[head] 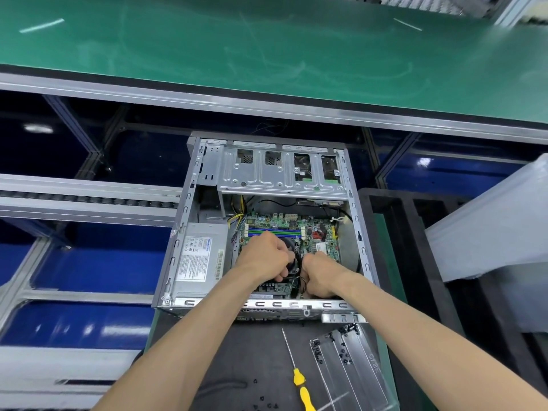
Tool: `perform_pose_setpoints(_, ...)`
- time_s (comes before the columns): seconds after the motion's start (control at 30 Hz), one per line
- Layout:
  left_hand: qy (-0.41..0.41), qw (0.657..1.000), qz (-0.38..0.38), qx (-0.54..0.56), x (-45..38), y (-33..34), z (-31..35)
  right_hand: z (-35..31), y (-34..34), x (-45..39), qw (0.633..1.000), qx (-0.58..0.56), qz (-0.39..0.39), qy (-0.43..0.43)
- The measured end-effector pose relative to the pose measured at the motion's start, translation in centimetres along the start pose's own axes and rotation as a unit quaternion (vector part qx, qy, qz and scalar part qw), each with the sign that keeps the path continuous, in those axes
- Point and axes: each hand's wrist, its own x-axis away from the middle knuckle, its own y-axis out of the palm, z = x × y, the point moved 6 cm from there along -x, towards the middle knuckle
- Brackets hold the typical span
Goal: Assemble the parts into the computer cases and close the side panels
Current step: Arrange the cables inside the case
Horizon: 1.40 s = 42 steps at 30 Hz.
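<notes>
An open grey computer case [189, 209] lies on its side with the green motherboard [284, 225] showing inside. A silver power supply [201, 256] fills its left half, and a metal drive cage [267, 173] spans the far end. My left hand [267, 256] curls round a black CPU cooler fan [292, 256] over the board. My right hand [321, 275] is curled beside it on the fan's right, gripping its black cable; what the fingertips do is hidden. The fan is mostly covered by both hands.
A yellow-handled screwdriver [299, 381] lies on the dark mat [237, 351] near me. A clear compartment tray [350, 369] with several small black screws sits to its right. Black foam trays [415, 232] stand at right, a green conveyor [267, 48] behind.
</notes>
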Motion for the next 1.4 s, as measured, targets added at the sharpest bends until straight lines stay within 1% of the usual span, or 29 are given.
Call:
perform_pose_setpoints(0.23, -0.007, 1.0, -0.005, 0.006, -0.1, 0.2, -0.2, -0.5, -0.1, 0.1, 0.999, 0.04, 0.004, 0.004)
perform_pose_setpoints(0.37, -0.009, 1.0, 0.015, -0.013, -0.1, -0.1, -0.2, -1.1, -0.5, 0.8, 0.998, 0.057, -0.002, 0.002)
perform_pose_setpoints(0.47, -0.005, 0.999, 0.035, -0.011, 0.1, -0.4, -0.1, -0.7, -1.3, 2.1, 1.0, 0.017, 0.014, 0.012)
perform_pose_setpoints(0.53, -0.003, 0.998, 0.061, -0.013, 0.1, -0.8, -0.1, -0.2, -2.5, 3.3, 0.997, -0.023, 0.069, 0.028)
perform_pose_setpoints(0.6, -0.003, 0.996, 0.091, -0.011, 0.1, -1.2, -0.1, 0.3, -3.7, 4.5, 0.986, -0.051, 0.15, 0.052)
perform_pose_setpoints(0.63, -0.001, 0.995, 0.103, -0.004, 0.1, -1.4, 0.0, 0.3, -3.9, 4.8, 0.982, -0.056, 0.171, 0.061)
perform_pose_setpoints(0.67, 0.001, 0.994, 0.112, 0.004, 0.2, -1.5, 0.0, 0.2, -3.9, 5.0, 0.981, -0.056, 0.17, 0.068)
perform_pose_setpoints(0.73, 0.005, 0.992, 0.125, 0.024, 0.3, -1.8, 0.1, -0.1, -3.9, 4.7, 0.985, -0.075, 0.135, 0.074)
perform_pose_setpoints(0.8, 0.011, 0.991, 0.126, 0.05, 0.5, -1.8, 0.2, 0.1, -4.1, 4.1, 0.979, -0.145, 0.127, 0.07)
perform_pose_setpoints(0.83, 0.015, 0.99, 0.126, 0.064, 0.6, -1.9, 0.3, 0.4, -4.4, 3.8, 0.97, -0.178, 0.153, 0.069)
perform_pose_setpoints(0.9, 0.032, 0.987, 0.121, 0.102, 0.5, -1.8, 0.6, 1.0, -5.2, 3.8, 0.945, -0.213, 0.237, 0.067)
perform_pose_setpoints(0.97, 0.057, 0.984, 0.11, 0.131, 0.1, -1.6, 1.3, 1.0, -5.7, 4.1, 0.918, -0.24, 0.314, 0.039)
perform_pose_setpoints(1.03, 0.083, 0.984, 0.085, 0.13, -0.7, -0.8, 2.4, 0.8, -6.0, 4.5, 0.888, -0.282, 0.362, -0.006)
perform_pose_setpoints(1.1, 0.101, 0.978, 0.073, 0.167, -1.6, 0.0, 3.6, 1.0, -6.2, 4.4, 0.861, -0.335, 0.383, -0.03)
perform_pose_setpoints(1.17, 0.108, 0.962, 0.081, 0.237, -2.2, 0.4, 4.2, 1.7, -6.1, 4.2, 0.826, -0.406, 0.39, -0.026)
perform_pose_setpoints(1.23, 0.118, 0.949, 0.082, 0.282, -2.6, 0.7, 4.5, 2.2, -5.8, 4.1, 0.796, -0.455, 0.398, -0.023)
perform_pose_setpoints(1.33, 0.13, 0.942, 0.082, 0.298, -2.9, 0.9, 4.7, 2.4, -5.6, 3.8, 0.771, -0.494, 0.4, -0.035)
perform_pose_setpoints(1.4, 0.124, 0.944, 0.083, 0.294, -3.2, 1.1, 4.7, 2.3, -5.5, 3.7, 0.767, -0.495, 0.405, -0.046)
